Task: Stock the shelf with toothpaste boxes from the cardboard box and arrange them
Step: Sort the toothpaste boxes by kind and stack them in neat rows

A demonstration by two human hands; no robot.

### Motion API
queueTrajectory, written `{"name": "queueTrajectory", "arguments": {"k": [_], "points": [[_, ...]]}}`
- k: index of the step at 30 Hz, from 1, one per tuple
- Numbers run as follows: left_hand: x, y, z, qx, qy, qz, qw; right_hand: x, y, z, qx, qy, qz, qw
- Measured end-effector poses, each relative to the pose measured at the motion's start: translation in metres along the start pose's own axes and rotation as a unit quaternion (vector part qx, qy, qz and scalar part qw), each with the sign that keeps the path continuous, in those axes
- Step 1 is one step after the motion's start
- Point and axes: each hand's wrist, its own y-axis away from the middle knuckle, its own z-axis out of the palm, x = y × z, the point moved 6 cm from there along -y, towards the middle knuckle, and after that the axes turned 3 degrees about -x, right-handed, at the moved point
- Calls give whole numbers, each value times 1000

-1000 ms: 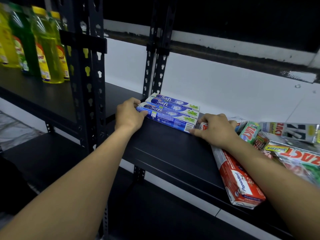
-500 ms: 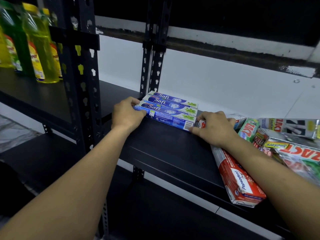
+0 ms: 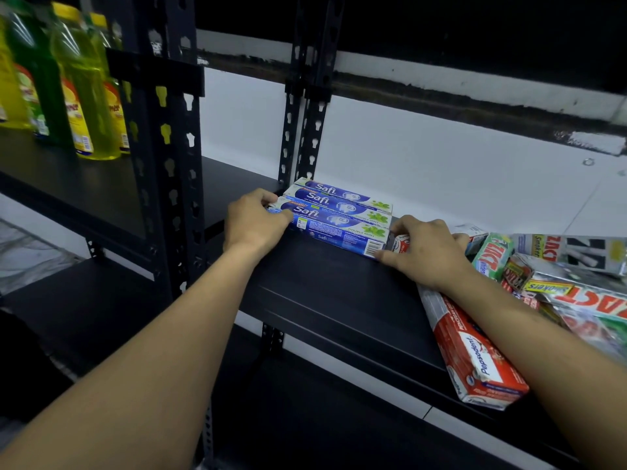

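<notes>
While both hands bracket them, the Safi boxes [image 3: 339, 217] sit mid-frame on the matte black shelf [image 3: 339, 300].

Long glossy blue cartons, stacked flat against the perforated metal post [image 3: 302, 130]. Left hand [image 3: 254, 223] has its fingers curled onto their left end, right hand [image 3: 420, 251] lies fingers spread at their right end, over a red Pepsodent box [image 3: 475, 354]. Crumpled-looking Zact boxes [image 3: 559, 276] pile at right; shiny yellow bottles [image 3: 81, 96] upper left.
</notes>
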Motion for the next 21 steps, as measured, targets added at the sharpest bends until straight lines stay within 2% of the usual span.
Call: {"name": "queueTrajectory", "arguments": {"k": [21], "points": [[-3,-2,2,-8,-15,9,1000,0,-1,1,-5,10,-4,1000]]}}
